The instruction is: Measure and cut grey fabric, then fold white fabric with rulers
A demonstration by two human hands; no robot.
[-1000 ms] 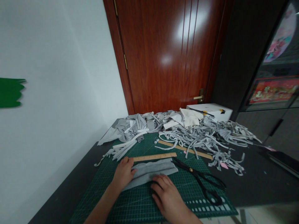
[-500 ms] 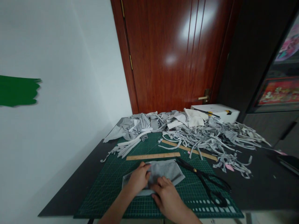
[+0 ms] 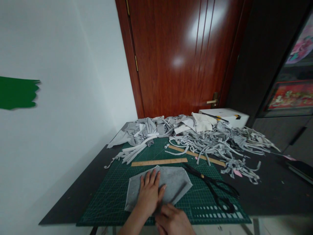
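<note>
A grey fabric piece (image 3: 174, 182) lies spread flat on the green cutting mat (image 3: 110, 199). My left hand (image 3: 149, 192) presses flat on its middle, fingers apart and pointing away from me. My right hand (image 3: 172, 220) sits at the fabric's near edge with its fingers curled at the cloth; whether it pinches the edge is unclear. A wooden ruler (image 3: 158, 162) lies just beyond the fabric. Black scissors (image 3: 212, 187) rest on the mat to the right of the fabric.
A big heap of grey fabric strips and scraps (image 3: 210, 138) covers the far part of the dark table (image 3: 274, 192), over a second ruler (image 3: 195, 155). A white box (image 3: 226, 116) stands at the back by the wooden door (image 3: 181, 55). A white wall runs along the left.
The folded grey fabric has been opened out and now lies flat. My left hand moved onto its middle; my right hand drew back to the near edge.
</note>
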